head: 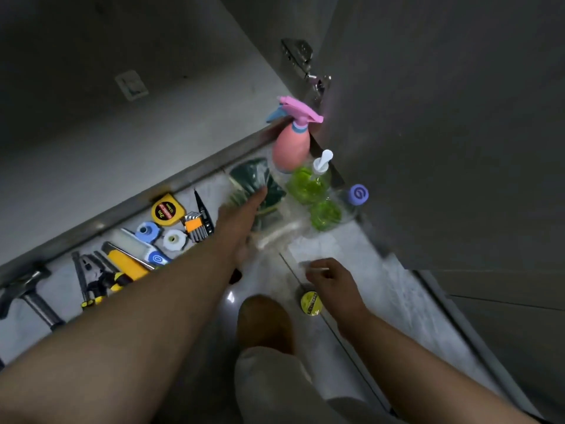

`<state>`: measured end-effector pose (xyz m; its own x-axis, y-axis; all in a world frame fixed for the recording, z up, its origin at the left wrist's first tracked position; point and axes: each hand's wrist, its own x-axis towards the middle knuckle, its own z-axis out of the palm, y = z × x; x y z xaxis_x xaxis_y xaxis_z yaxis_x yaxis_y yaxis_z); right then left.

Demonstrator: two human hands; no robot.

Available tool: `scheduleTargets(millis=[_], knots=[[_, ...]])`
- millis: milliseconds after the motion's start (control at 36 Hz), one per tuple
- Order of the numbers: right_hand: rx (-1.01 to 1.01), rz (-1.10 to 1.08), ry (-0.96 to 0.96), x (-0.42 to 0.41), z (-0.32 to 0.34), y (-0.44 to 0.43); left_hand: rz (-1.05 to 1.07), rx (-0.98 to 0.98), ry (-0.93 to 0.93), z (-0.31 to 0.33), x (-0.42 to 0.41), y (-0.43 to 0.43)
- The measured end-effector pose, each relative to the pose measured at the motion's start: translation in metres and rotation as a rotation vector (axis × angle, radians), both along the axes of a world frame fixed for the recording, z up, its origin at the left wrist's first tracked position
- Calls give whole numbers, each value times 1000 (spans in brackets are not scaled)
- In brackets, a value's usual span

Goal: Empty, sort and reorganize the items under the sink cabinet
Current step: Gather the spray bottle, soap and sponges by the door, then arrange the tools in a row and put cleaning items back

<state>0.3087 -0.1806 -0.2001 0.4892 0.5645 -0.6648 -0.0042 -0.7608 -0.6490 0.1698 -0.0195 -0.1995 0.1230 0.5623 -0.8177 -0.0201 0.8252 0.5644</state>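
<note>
The left grip [241,218] is stretched out flat and holds nothing, its forefinger straight and resting on a green pack [252,182] of what look like scouring pads in clear wrap. The reach seems meant to nudge the pack in with the cleaning things. Just beyond that grip and to its right stand a pink spray bottle [290,148], a green pump bottle [307,186], a second green container [325,214] and a clear bottle whose purple cap [357,194] bears a white spiral mark. These liquids are grouped upright by the open cabinet door [458,117], probably so nothing spills. To the left of the grip, tools lie in a row on the floor [345,240] along the cabinet's sill. They are a yellow tape measure [166,211] whose round label seems to read "2m", an orange hex key set [194,226], a blue roll [148,232], a white roll [174,238], pliers [91,276] and a hammer [30,295]. The right grip [333,284] is curled, with a pale blurred streak at its fingertips; I cannot tell whether it holds anything. Just beneath it lies a yellow tape roll [310,302], its print unreadable, which likely belongs with the tools.
</note>
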Motion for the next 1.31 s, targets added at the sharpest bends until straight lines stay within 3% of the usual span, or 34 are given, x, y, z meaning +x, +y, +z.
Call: scheduleTargets(millis=[111, 278, 389, 556, 778, 917, 972, 1056, 1167, 1306], knots=[[-196, 458, -309, 7, -22, -28, -13, -27, -10, -9, 20, 34], [-246, 773, -500, 0, -41, -50, -183, -82, 92, -7, 29, 57], [-184, 802, -524, 1, -47, -44, -189, -54, 99, -8, 20, 60], [-43, 670, -612, 3, -43, 2, -160, 93, 59, -4, -2, 48], [23, 580, -704, -10, -48, 50, -570, 196, 297, 52, -97, 37], [-83, 538, -725, -37, -41, 38, -881, 312, 538, 87, -175, 26], [-97, 585, -708, -45, -37, 34, -1061, 319, 632, 98, -204, 25], [-18, 825, -521, -58, -31, 37, -1323, 315, 759, 110, -233, 22], [-76, 1119, -359, -83, -22, 56, -1433, 379, 764, 105, -242, 9], [-128, 1079, -451, -111, -25, 73, -1469, 442, 658, 64, -231, -16]])
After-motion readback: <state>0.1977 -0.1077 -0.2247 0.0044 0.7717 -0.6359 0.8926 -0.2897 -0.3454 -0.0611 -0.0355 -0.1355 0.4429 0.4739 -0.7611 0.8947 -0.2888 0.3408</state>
